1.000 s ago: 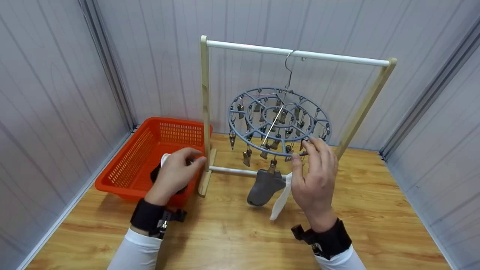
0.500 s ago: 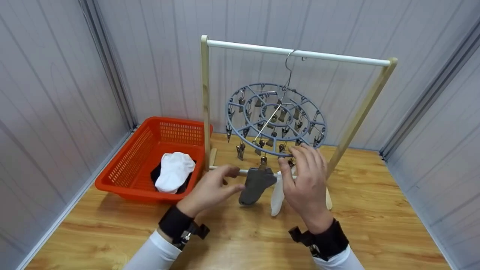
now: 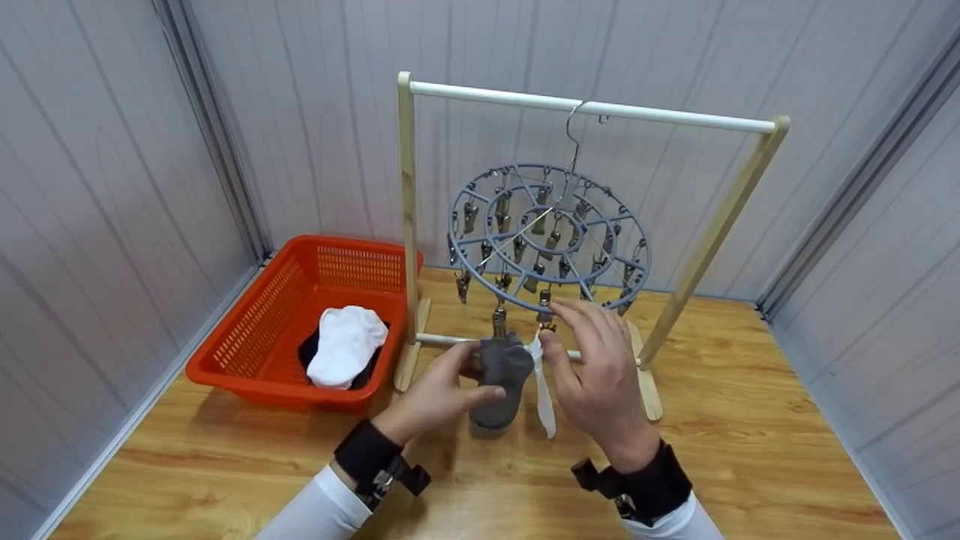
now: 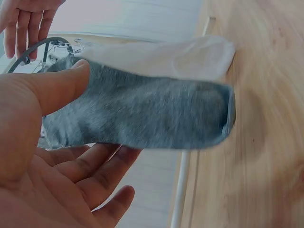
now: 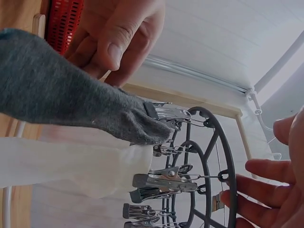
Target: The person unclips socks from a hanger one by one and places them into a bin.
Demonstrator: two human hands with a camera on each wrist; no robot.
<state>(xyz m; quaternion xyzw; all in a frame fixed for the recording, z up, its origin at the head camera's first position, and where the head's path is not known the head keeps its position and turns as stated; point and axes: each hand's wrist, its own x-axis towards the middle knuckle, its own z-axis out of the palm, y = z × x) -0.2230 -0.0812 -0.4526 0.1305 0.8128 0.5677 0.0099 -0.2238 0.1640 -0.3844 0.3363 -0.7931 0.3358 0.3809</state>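
A grey sock (image 3: 501, 379) hangs from a metal clip (image 3: 499, 322) on the round blue-grey clip hanger (image 3: 480, 271). My left hand (image 3: 439, 390) is beside it, with the thumb in front and the loosely extended fingers behind, overlapping the sock in the left wrist view. A white sock (image 5: 80, 164) hangs from the neighbouring clip (image 5: 166, 182). My right hand (image 3: 596, 375) is at the hanger's near rim, its fingertips right at the ring and its thumb apart from the fingers in the right wrist view.
A wooden stand with a white top bar (image 3: 675, 115) carries the hanger by its hook (image 3: 572, 135). Several bare clips dangle from the rings. At the left, an orange basket (image 3: 217, 367) holds another white sock (image 3: 345, 345) lying on something black (image 3: 306, 351). Panelled walls surround the table.
My left hand has moved right from over the basket to the grey sock. The hanger has turned, carrying the hung socks left, and my right hand has shifted left with the rim.
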